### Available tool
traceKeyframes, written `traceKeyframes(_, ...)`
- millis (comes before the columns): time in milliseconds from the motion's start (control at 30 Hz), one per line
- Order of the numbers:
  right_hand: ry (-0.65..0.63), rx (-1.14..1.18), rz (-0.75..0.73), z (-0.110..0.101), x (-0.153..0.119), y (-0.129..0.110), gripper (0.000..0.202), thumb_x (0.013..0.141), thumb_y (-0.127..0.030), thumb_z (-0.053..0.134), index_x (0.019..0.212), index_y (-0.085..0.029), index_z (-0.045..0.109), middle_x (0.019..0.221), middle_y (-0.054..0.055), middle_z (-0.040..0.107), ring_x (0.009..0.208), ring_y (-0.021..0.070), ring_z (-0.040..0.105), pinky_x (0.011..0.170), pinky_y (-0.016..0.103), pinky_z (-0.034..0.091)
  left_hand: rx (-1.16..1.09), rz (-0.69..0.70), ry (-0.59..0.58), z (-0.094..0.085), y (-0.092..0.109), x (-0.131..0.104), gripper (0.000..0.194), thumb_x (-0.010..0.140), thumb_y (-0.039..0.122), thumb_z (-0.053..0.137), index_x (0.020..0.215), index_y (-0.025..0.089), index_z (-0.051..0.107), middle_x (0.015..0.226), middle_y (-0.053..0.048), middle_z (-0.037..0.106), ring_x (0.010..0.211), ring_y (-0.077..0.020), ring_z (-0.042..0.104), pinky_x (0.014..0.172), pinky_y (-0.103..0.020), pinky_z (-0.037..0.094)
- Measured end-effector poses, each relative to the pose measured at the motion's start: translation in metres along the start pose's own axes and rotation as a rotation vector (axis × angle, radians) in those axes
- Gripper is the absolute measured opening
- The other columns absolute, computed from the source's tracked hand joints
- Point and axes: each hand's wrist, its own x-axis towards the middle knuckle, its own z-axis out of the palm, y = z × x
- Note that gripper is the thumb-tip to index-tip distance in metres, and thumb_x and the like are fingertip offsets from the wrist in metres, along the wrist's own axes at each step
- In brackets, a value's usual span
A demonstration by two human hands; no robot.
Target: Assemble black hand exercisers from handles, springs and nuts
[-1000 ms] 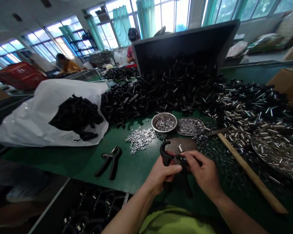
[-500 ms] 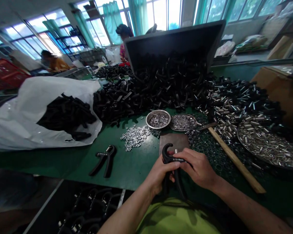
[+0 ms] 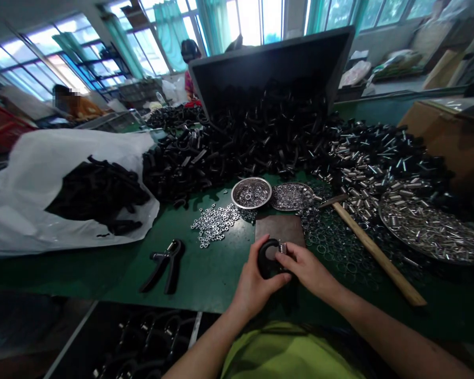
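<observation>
In front of me, my left hand (image 3: 249, 284) is wrapped round a black hand grip exerciser (image 3: 267, 259), whose curved, hooked end points up. My right hand (image 3: 306, 268) pinches at a shiny coil spring (image 3: 282, 247) on the hooked end, with thumb and fingers against it. The handles are mostly hidden below my hands. Just beyond lies a flat metal plate (image 3: 278, 227). A second hand grip exerciser (image 3: 166, 266), with its spring fitted and its handles spread, lies on the green table (image 3: 205, 284) to the left.
Loose nuts (image 3: 215, 223) lie left of a metal bowl (image 3: 252, 192) of small parts. A wooden-handled hammer (image 3: 379, 255) rests at right, near a tray of springs (image 3: 430, 226). Black parts (image 3: 253, 137) are heaped behind; a white sack (image 3: 27, 195) stands left. Two people are farther back.
The hand grip exerciser has been turned in my hands, so its handles no longer show below. My right fingers have shifted to the spring. The view has swung slightly.
</observation>
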Motion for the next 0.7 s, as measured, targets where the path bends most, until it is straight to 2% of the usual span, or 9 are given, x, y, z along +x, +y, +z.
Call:
traceKeyframes(67,0.099,-0.219,-0.046,0.003,-0.003,-0.004,0.023,0.089,-0.036,0.047,0.082,-0.017,0.057,0.081,0.004,0.064,0.076,0.0162,0.058,0.066,0.027,0.042,-0.037,0.001,0.058,0.004,-0.004,-0.003,0.080,0.064,0.024,0.075,0.132,0.024,0.035,0.124,-0.006,0.054,0.110,-0.0221,0.055,0.095,-0.034,0.044)
traceKeyframes(100,0.107,-0.340,-0.069,0.004,-0.004,-0.005,0.022,0.090,-0.034,0.046,0.080,-0.017,0.055,0.079,0.004,0.063,0.074,0.0161,0.057,0.065,0.026,0.041,-0.035,0.002,0.058,0.005,-0.006,-0.005,0.080,0.063,0.025,0.076,0.132,0.023,0.034,0.124,-0.007,0.054,0.109,-0.0224,0.055,0.096,-0.035,0.044)
traceKeyframes(267,-0.057,-0.787,-0.271,0.000,-0.008,-0.005,0.023,0.093,-0.030,0.039,0.093,-0.016,0.058,0.088,0.009,0.063,0.077,0.0199,0.061,0.063,0.028,0.039,0.049,0.064,-0.025,0.001,-0.008,-0.006,0.080,0.062,0.024,0.075,0.130,0.023,0.033,0.114,-0.006,0.058,0.103,-0.0216,0.058,0.091,-0.034,0.046)
traceKeyframes(400,-0.069,-0.827,-0.210,-0.002,-0.004,-0.005,0.025,0.093,-0.026,0.036,0.096,-0.012,0.056,0.085,0.011,0.065,0.075,0.0216,0.063,0.062,0.030,0.039,0.057,0.105,-0.088,-0.001,-0.011,0.001,0.076,0.061,0.018,0.072,0.127,0.023,0.034,0.112,-0.005,0.058,0.099,-0.0198,0.059,0.086,-0.031,0.048)
traceKeyframes(533,-0.102,-0.837,-0.123,-0.007,0.008,0.000,0.027,0.092,-0.027,0.035,0.095,-0.012,0.057,0.084,0.010,0.068,0.074,0.0224,0.065,0.061,0.030,0.039,-0.002,0.072,-0.154,0.004,-0.020,0.014,0.077,0.061,0.017,0.073,0.126,0.023,0.033,0.108,-0.003,0.060,0.091,-0.0170,0.061,0.082,-0.028,0.048)
traceKeyframes(633,-0.175,-0.937,-0.129,-0.021,0.028,0.005,0.030,0.092,-0.032,0.036,0.091,-0.017,0.063,0.085,0.010,0.069,0.075,0.0234,0.065,0.060,0.030,0.039,0.052,0.041,-0.182,0.005,-0.027,0.034,0.079,0.062,0.020,0.074,0.129,0.021,0.031,0.106,-0.004,0.060,0.089,-0.0170,0.061,0.080,-0.029,0.048)
traceKeyframes(700,-0.246,-1.032,-0.143,-0.034,0.049,0.004,0.033,0.091,-0.038,0.040,0.086,-0.020,0.067,0.083,0.008,0.069,0.075,0.0238,0.065,0.060,0.030,0.040,0.196,0.091,-0.171,-0.001,-0.029,0.054,0.072,0.066,0.024,0.073,0.129,0.020,0.037,0.109,-0.006,0.060,0.094,-0.0188,0.059,0.082,-0.031,0.047)
